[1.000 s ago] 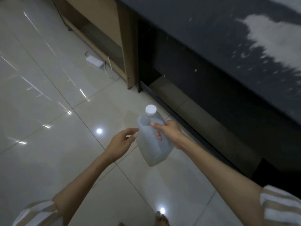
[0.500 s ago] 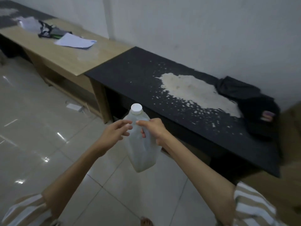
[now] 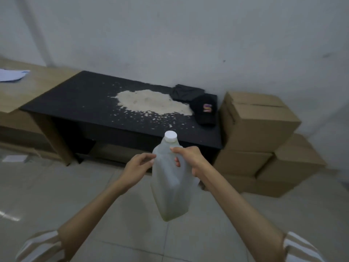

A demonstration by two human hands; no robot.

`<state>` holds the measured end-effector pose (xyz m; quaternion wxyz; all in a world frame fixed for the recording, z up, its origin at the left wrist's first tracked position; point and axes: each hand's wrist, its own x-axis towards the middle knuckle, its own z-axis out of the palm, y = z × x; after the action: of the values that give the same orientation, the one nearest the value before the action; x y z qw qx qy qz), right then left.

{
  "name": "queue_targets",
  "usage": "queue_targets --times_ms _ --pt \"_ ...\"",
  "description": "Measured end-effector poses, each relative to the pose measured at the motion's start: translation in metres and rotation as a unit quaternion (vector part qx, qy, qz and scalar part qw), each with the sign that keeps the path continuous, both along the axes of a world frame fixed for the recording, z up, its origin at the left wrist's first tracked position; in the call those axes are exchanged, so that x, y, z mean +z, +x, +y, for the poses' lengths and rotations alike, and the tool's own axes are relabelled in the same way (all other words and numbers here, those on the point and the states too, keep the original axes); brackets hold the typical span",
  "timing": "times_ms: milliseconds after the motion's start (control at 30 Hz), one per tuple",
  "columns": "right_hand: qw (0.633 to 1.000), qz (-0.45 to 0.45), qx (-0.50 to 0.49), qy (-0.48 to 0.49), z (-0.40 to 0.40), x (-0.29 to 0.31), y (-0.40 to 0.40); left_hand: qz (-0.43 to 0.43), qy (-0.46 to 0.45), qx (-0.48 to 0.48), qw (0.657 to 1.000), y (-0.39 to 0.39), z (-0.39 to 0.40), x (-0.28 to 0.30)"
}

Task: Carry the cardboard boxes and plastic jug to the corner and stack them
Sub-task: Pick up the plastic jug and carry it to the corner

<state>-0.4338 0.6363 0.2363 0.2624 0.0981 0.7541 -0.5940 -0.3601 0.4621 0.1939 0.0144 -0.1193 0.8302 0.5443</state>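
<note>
A translucent plastic jug (image 3: pixel 171 188) with a white cap hangs in the air in front of me, tilted a little. My right hand (image 3: pixel 188 157) grips its handle near the top. My left hand (image 3: pixel 138 167) is just left of the jug's shoulder, fingers curled, fingertips touching or almost touching it. Several brown cardboard boxes (image 3: pixel 258 127) are stacked in the corner at the right, against the white wall, beside the black table.
A black low table (image 3: pixel 85 103) with a worn pale patch stands ahead; a black cap (image 3: pixel 205 110) and dark cloth lie on its right end. A wooden desk (image 3: pixel 35 86) with papers adjoins at left. Pale tiled floor (image 3: pixel 56 195) lies below.
My view has swung up and to the right, so the stacked boxes in the corner have come into sight. The jug stays in my right hand, with the left hand beside it.
</note>
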Motion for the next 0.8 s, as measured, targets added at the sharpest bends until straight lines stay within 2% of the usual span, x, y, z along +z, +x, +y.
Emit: queue_targets --times_ms 167,333,567,800 --pt "0.998 -0.013 -0.066 -0.001 0.132 -0.003 0.017 -0.036 0.012 -0.105 0.994 -0.020 0.114 0.000" --pt "0.991 -0.013 -0.132 0.005 0.266 -0.008 0.028 -0.081 0.013 -0.213 0.974 -0.036 0.248 -0.006" --pt "0.980 0.005 -0.199 0.021 0.439 -0.020 0.026 -0.121 0.014 -0.273 0.954 -0.049 0.436 -0.021" --pt "0.960 0.005 -0.279 0.002 0.584 -0.017 0.002 -0.111 -0.002 -0.331 0.937 -0.084 0.575 -0.034"
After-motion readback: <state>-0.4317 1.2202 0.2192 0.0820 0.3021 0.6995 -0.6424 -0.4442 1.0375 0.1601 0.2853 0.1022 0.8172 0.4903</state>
